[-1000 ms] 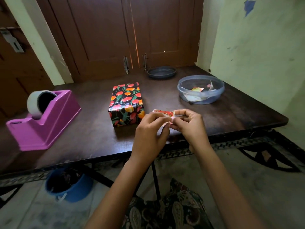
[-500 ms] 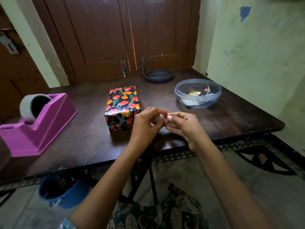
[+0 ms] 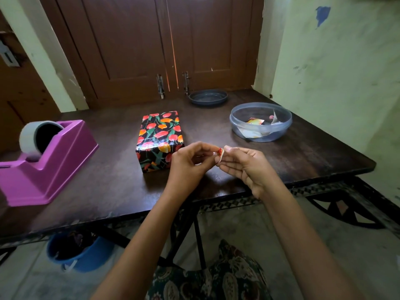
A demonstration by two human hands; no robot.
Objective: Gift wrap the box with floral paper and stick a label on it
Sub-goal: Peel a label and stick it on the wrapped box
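Observation:
The box (image 3: 161, 137), wrapped in black paper with red and orange flowers, lies on the dark wooden table (image 3: 108, 187) near its middle. Just right of the box's near corner, above the table, my left hand (image 3: 190, 163) and my right hand (image 3: 244, 165) meet. Both pinch a small red and white label (image 3: 219, 153) between thumb and fingertips. Most of the label is hidden by my fingers.
A purple tape dispenser (image 3: 47, 161) with a grey roll stands at the left. A clear plastic bowl (image 3: 260, 122) holding paper scraps sits at the right, its dark lid (image 3: 207, 97) behind. A blue bucket (image 3: 80, 252) stands under the table. A green wall closes the right side.
The label, seen flat and wide a second ago, now shows only as a small piece between my fingertips. My hands stay together over the table's front edge.

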